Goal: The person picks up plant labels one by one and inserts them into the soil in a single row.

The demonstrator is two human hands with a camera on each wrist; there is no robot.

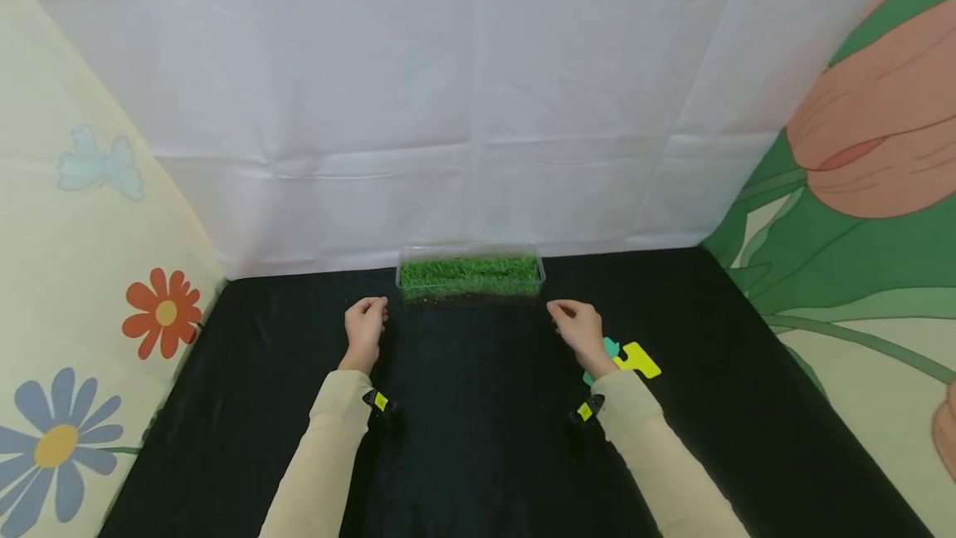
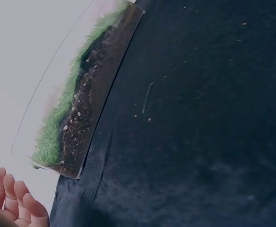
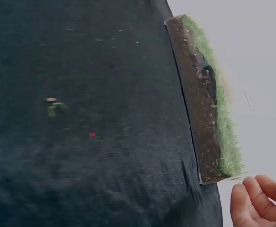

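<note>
A clear plastic box (image 1: 470, 289) of green grass (image 1: 466, 270) stands at the far edge of the black cloth. Dark soil (image 2: 79, 113) with pale specks shows through its side in both wrist views. My left hand (image 1: 364, 330) is just in front of the box's left end, apart from it, with fingers loosely curled and nothing held. Off the right end, my right hand (image 1: 581, 329) hangs the same way, also holding nothing. A thumb and bent fingers appear in the left wrist view and, likewise, in the right wrist view.
A yellow flat piece (image 1: 641, 360) and a teal one (image 1: 611, 348) lie beside my right wrist, partly covered by it. Small plant bits, a green sprig (image 3: 56, 107) and a red speck (image 3: 92, 135) among them, dot the black cloth (image 1: 470, 438). Behind hangs a white sheet (image 1: 463, 106).
</note>
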